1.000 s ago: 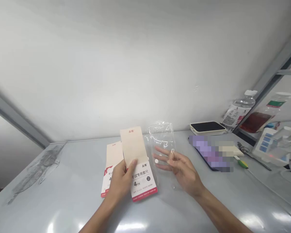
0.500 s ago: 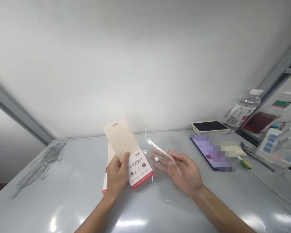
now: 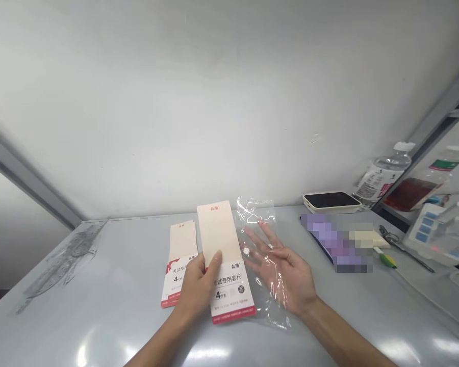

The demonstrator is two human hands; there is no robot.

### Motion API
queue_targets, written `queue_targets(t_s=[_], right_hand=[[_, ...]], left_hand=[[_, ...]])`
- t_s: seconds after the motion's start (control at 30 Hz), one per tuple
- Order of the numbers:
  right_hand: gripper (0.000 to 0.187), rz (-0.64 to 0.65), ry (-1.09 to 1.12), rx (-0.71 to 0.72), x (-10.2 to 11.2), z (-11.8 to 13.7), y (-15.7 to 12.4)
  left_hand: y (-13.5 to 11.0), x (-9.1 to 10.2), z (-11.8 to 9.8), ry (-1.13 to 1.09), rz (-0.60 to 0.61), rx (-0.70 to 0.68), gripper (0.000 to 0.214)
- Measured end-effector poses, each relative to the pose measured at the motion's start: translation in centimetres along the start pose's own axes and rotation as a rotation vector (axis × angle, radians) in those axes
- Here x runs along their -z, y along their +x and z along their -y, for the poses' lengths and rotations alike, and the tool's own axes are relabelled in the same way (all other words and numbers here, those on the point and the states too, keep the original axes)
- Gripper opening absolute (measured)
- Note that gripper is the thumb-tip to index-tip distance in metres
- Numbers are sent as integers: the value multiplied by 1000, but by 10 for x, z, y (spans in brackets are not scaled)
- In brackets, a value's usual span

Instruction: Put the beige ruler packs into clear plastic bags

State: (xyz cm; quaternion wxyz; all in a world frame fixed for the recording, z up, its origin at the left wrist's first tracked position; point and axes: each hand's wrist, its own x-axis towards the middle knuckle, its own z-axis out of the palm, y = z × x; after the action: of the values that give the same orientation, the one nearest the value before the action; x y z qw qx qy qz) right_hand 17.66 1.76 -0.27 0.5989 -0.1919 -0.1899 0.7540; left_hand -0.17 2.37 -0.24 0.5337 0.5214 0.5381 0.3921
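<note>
I read the left hand (image 3: 196,289) as closed on a tall cream-and-red paper card (image 3: 218,237), with the thumb pressed against the card's face. This card serves as my reference point. Its long axis runs away from me across the table, and the left hand is the nearer of the two hands.

The right hand (image 3: 288,270) is open with the fingers spread, its fingertips just to the right of the card. A clear plastic bag (image 3: 257,216) bearing a round white sticker (image 3: 246,251) lies just right of the card and extends across the right hand. I cannot tell whether the hand is inside the bag or beneath it.

A second cream-and-red paper card (image 3: 181,265) lies just left of the reference card, roughly parallel to it. Both rest over a glossy pale-grey table (image 3: 99,316).

Well to the right of the reference card are a flat black-and-cream power bank (image 3: 331,202), a phone with a pixelated screen (image 3: 336,244), a clear plastic water bottle (image 3: 382,176), and a white box with blue panels (image 3: 424,229). A plain white wall (image 3: 214,102) rises beyond the reference card.
</note>
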Motion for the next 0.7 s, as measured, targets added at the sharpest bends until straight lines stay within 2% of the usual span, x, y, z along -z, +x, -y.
queue_targets(t_s=[0.17, 0.37, 0.6, 0.7], right_hand=[[55, -10, 3, -11, 3, -1, 1], [56, -3, -35, -26, 1, -2, 2], [49, -95, -78, 11, 0, -1, 0], [49, -79, -93, -7, 1, -1, 1]], left_hand=[[-1, 2, 0, 0, 61, -1, 37], [0, 2, 0, 22, 64, 4, 38], [-1, 6, -4, 14, 108, 7, 38], [0, 9, -6, 45, 148, 16, 38]])
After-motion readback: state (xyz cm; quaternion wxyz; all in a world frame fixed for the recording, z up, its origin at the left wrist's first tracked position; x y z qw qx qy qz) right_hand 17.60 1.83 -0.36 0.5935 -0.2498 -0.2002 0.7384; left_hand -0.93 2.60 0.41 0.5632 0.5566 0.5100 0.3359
